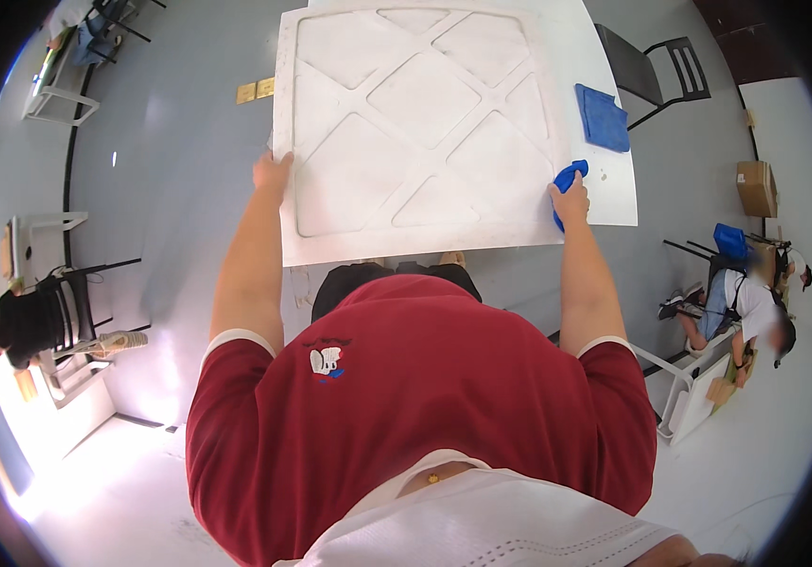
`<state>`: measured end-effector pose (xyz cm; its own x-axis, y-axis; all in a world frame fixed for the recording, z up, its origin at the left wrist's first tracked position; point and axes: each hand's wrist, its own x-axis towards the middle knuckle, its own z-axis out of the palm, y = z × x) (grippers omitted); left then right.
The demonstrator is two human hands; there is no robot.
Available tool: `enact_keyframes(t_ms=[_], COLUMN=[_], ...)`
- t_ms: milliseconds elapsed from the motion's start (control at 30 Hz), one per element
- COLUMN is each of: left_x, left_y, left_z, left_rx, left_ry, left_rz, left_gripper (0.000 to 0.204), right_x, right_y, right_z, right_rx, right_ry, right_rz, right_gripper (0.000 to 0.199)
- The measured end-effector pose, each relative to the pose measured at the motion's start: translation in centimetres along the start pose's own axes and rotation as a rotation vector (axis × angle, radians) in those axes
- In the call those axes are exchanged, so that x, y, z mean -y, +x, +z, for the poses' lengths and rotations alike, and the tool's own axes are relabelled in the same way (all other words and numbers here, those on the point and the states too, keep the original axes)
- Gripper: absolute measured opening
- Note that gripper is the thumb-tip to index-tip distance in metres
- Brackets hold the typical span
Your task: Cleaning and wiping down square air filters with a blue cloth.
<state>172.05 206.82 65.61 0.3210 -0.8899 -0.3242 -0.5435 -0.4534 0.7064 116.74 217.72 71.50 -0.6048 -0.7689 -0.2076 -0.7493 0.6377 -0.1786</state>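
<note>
The left hand [272,174] has its grip closed on the left edge of a white panel [406,132], while the right hand [571,200] clamps the panel's right edge with a blue cloth [567,180] bunched in the same grip. Both forearms reach straight forward, holding the panel over a white table [604,57], where a second blue cloth [603,117] lies just beside it.

One head cam, fisheye, looks straight down past the red shirt [415,416] at the counter's [604,142] near edge, close up.
</note>
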Motion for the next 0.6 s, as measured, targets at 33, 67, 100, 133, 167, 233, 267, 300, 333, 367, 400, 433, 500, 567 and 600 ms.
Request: enact_keyframes(t_ms=[33, 67, 100, 133, 167, 233, 267, 300, 333, 367, 400, 433, 500, 567, 600], left_x=[0.1, 0.1, 0.0, -0.1, -0.2, -0.6, -0.7, -0.8, -0.9, -0.9, -1.0, -1.0, -1.3, -1.7, -2.1], left_y=[-0.1, -0.2, -0.4, -0.6, -0.8, -1.1, -1.3, -1.4, -1.4, -1.5, -1.6, -1.6, -1.8, -2.3, -2.6], left_z=[0.1, 0.1, 0.1, 0.2, 0.2, 0.4, 0.4, 0.5, 0.5, 0.5, 0.5, 0.5, 0.5, 0.2, 0.1], left_rx=[-0.032, -0.042, -0.05, -0.071, -0.081, -0.104, -0.126, -0.126, -0.179, -0.22, -0.23, -0.234, -0.233, -0.223, -0.228], left_ry=[0.022, 0.064, 0.04, 0.062, 0.102, 0.079, 0.073, 0.07, 0.13, 0.203, 0.19, 0.152, 0.113, 0.125, 0.107], left_rz=[0.022, 0.007, 0.053, 0.028, -0.037, -0.022, -0.048, -0.05, -0.013, 0.001, 0.024, 0.019, 0.015, -0.011, 0.019], left_gripper=[0.043, 0.044, 0.044, 0.048, 0.051, 0.051, 0.051, 0.051, 0.048, 0.045, 0.045, 0.044, 0.044, 0.042, 0.042], right_x=[-0.2, -0.3, -0.5, -0.6, -0.7, -0.7, -0.7, -0.6, -0.6, -0.5, -0.4, -0.4, -0.3, -0.4, -0.4], right_y=[0.2, 0.4, 0.5, 0.5, 0.6, 0.5, 0.5, 0.5, 0.5, 0.5, 0.5, 0.5, 0.5, 0.4, 0.4], right_z=[-0.1, 0.0, 0.0, 0.0, 0.0, 0.1, 0.2, 0.2, 0.3, 0.3, 0.3, 0.3, 0.3, 0.2, 0.1], right_rx=[-0.017, -0.019, 0.001, -0.028, -0.02, -0.026, -0.034, -0.05, -0.043, -0.061, -0.059, -0.046, -0.066, -0.075, -0.084], right_ry=[0.026, 0.046, 0.031, 0.057, 0.068, 0.058, 0.082, 0.069, 0.035, 0.053, 0.052, 0.022, 0.049, 0.05, 0.068], right_rz=[-0.017, -0.035, -0.02, -0.039, -0.044, -0.031, -0.057, -0.046, -0.012, -0.033, -0.025, 0.009, -0.012, -0.014, -0.019], right_gripper=[0.078, 0.079, 0.08, 0.08, 0.08, 0.079, 0.079, 0.078, 0.078, 0.078, 0.078, 0.078, 0.078, 0.078, 0.078])
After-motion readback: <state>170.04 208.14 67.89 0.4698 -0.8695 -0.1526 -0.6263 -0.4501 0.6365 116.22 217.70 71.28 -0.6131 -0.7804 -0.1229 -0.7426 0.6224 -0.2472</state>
